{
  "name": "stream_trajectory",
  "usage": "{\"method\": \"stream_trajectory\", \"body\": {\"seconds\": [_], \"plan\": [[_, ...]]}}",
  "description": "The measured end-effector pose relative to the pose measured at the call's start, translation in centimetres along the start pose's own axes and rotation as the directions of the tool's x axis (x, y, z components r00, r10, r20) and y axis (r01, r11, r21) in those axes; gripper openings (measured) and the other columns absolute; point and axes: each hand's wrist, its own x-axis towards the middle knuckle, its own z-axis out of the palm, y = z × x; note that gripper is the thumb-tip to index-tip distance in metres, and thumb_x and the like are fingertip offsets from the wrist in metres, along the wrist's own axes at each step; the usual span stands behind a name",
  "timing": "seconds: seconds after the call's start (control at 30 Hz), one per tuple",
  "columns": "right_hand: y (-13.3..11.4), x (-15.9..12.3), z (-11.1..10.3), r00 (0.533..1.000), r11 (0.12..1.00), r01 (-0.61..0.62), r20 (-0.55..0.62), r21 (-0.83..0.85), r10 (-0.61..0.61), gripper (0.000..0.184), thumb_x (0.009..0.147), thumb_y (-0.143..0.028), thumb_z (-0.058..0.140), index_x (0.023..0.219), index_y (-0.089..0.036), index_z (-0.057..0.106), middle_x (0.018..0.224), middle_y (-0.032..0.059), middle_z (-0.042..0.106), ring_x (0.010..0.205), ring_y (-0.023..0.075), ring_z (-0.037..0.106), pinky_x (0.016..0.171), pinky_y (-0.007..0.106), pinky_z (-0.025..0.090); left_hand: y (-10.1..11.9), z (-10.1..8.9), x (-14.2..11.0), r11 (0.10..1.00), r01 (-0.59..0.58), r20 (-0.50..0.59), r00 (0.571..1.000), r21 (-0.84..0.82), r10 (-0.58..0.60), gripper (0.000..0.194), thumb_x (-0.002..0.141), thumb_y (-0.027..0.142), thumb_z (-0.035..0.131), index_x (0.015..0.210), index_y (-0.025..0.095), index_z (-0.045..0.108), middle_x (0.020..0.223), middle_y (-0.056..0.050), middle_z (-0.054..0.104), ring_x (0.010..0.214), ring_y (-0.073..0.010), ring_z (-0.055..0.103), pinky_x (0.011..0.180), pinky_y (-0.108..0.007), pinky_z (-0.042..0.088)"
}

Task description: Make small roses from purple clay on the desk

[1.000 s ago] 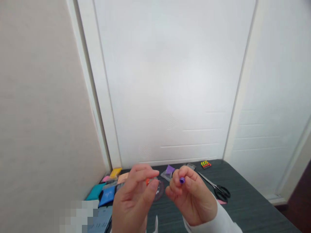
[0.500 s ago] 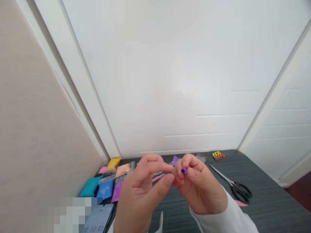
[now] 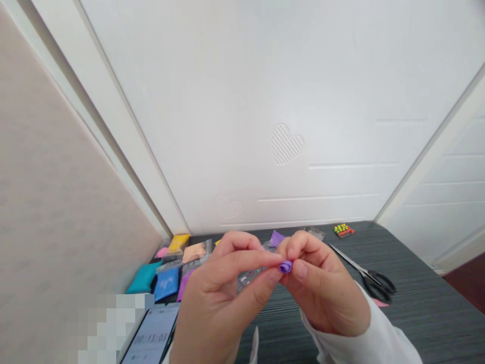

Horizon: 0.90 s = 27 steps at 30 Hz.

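Note:
A small purple roll of clay (image 3: 286,266), coiled like a tiny rose, is pinched between the fingertips of both hands above the dark table. My left hand (image 3: 223,298) holds it from the left with thumb and forefinger closed on it. From the right, my right hand (image 3: 322,290) grips the same roll with curled fingers. A white sleeve covers the right wrist.
Several coloured clay packets (image 3: 166,280) lie at the table's left, with a purple piece (image 3: 276,237) behind the hands. Black scissors (image 3: 369,283) lie at the right, a small red-and-yellow item (image 3: 343,230) beyond them. A phone showing a timer (image 3: 151,336) sits bottom left. A white door stands behind the dark table (image 3: 417,313).
My left fingertips have closed onto the purple roll, which earlier only the right hand held. The view has tilted down, showing more of the table and the phone.

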Motion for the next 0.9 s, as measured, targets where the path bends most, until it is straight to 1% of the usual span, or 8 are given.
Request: {"method": "stream_trajectory", "body": {"seconds": [0.13, 0.27, 0.43, 0.6, 0.8, 0.9], "plan": [[-0.09, -0.07, 0.02, 1.000, 0.999, -0.004, -0.011, -0.043, 0.003, 0.007, 0.072, -0.020, 0.070, 0.077, -0.021, 0.065, 0.075, -0.0034, 0.064, 0.070, 0.0057, 0.055, 0.066, 0.018, 0.042, 0.01, 0.24, 0.11, 1.000, -0.026, -0.026, 0.999, 0.015, 0.027, 0.018, 0.077, 0.014, 0.064, 0.082, 0.031, 0.068, 0.084, 0.004, 0.053, 0.083, -0.0077, 0.050, 0.076, -0.015, 0.041], [-0.21, -0.15, 0.04, 1.000, 0.997, 0.009, -0.011, -0.080, -0.010, 0.007, 0.072, -0.020, 0.070, 0.077, -0.022, 0.065, 0.075, -0.0038, 0.063, 0.070, 0.0060, 0.054, 0.065, 0.019, 0.042, -0.02, 0.12, -0.08, 0.998, -0.002, -0.026, 1.000, -0.064, 0.001, 0.017, 0.076, 0.014, 0.065, 0.082, 0.030, 0.068, 0.087, 0.004, 0.054, 0.086, -0.0095, 0.051, 0.079, -0.019, 0.043], [-0.28, -0.26, 0.11, 0.999, 0.993, -0.002, -0.042, -0.118, -0.003, 0.007, 0.073, -0.021, 0.069, 0.078, -0.024, 0.064, 0.077, -0.0030, 0.063, 0.069, 0.0075, 0.053, 0.063, 0.020, 0.041, 0.14, 0.01, -0.34, 0.994, -0.005, -0.022, 1.000, -0.107, 0.002, 0.016, 0.076, 0.014, 0.065, 0.080, 0.029, 0.068, 0.088, 0.003, 0.062, 0.094, -0.0127, 0.053, 0.082, -0.022, 0.045], [-0.30, -0.32, 0.15, 0.997, 0.990, 0.001, -0.072, -0.143, -0.012, 0.009, 0.072, -0.023, 0.070, 0.077, -0.024, 0.063, 0.076, -0.0030, 0.061, 0.069, 0.0081, 0.051, 0.062, 0.021, 0.040, 0.11, 0.34, -0.05, 0.986, -0.013, 0.013, 1.000, -0.164, 0.015, 0.019, 0.077, 0.012, 0.064, 0.083, 0.030, 0.067, 0.082, 0.003, 0.065, 0.083, -0.0118, 0.056, 0.077, -0.023, 0.046], [-0.50, -0.22, 0.02, 0.997, 0.980, 0.022, -0.069, -0.195, -0.036, 0.008, 0.072, -0.023, 0.070, 0.076, -0.024, 0.063, 0.072, -0.0031, 0.061, 0.066, 0.0083, 0.050, 0.060, 0.021, 0.040, -0.06, 0.30, -0.28, 0.967, 0.014, 0.004, 1.000, -0.255, -0.013, 0.020, 0.076, 0.012, 0.065, 0.085, 0.029, 0.066, 0.084, 0.005, 0.063, 0.086, -0.0105, 0.057, 0.080, -0.021, 0.046], [-0.80, -0.29, 0.01, 0.995, 0.976, 0.030, -0.091, -0.218, -0.051, 0.007, 0.073, -0.024, 0.069, 0.076, -0.024, 0.062, 0.070, -0.0034, 0.059, 0.066, 0.0083, 0.050, 0.060, 0.021, 0.038, -0.07, 0.34, -0.18, 0.949, 0.044, 0.004, 0.999, -0.311, -0.045, 0.018, 0.076, 0.012, 0.065, 0.084, 0.027, 0.066, 0.082, 0.004, 0.063, 0.082, -0.0108, 0.059, 0.077, -0.022, 0.048]]}}
